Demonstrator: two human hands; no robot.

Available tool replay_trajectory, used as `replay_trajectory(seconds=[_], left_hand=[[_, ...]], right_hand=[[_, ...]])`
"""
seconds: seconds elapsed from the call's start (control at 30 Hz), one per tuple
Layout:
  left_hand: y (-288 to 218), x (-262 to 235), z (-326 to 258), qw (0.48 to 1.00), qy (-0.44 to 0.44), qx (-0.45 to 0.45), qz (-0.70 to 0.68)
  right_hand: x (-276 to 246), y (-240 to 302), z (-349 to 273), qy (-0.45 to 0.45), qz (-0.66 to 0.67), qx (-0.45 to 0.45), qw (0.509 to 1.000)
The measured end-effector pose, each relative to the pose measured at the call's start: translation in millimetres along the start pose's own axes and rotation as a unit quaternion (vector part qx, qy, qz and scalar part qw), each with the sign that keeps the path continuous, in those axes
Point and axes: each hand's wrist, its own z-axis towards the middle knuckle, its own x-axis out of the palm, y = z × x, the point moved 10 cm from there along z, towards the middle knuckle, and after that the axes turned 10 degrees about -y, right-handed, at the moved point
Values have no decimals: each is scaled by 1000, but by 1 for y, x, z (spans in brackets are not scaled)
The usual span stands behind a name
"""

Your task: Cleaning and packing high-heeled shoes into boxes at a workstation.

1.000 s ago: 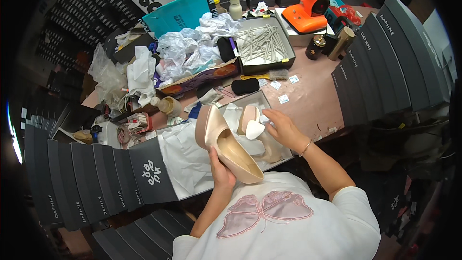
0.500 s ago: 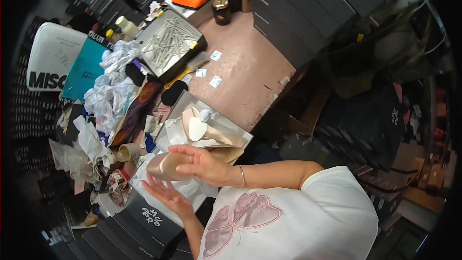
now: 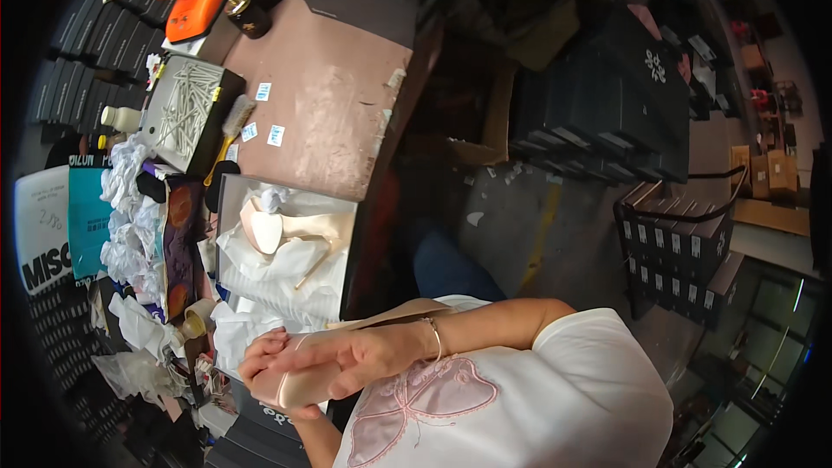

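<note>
- Beige shoe [image 3: 305,381] had left the open box [image 3: 227,234], now near it, against the chest.
- Right hand [image 3: 368,360] wrapped over it; left hand [image 3: 260,362] gripped beneath.
- Its mate [image 3: 262,227] stayed in the box.

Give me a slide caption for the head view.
Both hands hold a beige shoe beside an open shoebox.

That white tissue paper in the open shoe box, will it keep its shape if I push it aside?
Probably not. The tissue paper lies crumpled and draped around the beige shoe, so it looks floppy and light. It would likely bunch or slide rather than move as one piece, and may drag the shoe inside the box.
</note>
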Motion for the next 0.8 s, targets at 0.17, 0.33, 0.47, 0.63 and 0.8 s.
replay_trajectory(seconds=[0.17, 0.33, 0.47, 0.63, 0.8], left_hand=[[16, 16, -13, 988, 11, -131, 76], [35, 50, -58, 965, -83, -240, 65], [109, 100, -95, 903, -80, -374, 195], [156, 220, -167, 878, 8, -460, 131], [178, 252, -234, 813, 5, -580, 60]], right_hand=[[-14, 28, -30, -40, 19, 2, 999], [-52, 40, -104, -61, -235, 116, 963], [-80, 87, -193, 70, -640, -19, 765], [-116, 114, -266, 101, -729, 208, 644], [-149, 96, -328, 38, -663, 109, 739]])
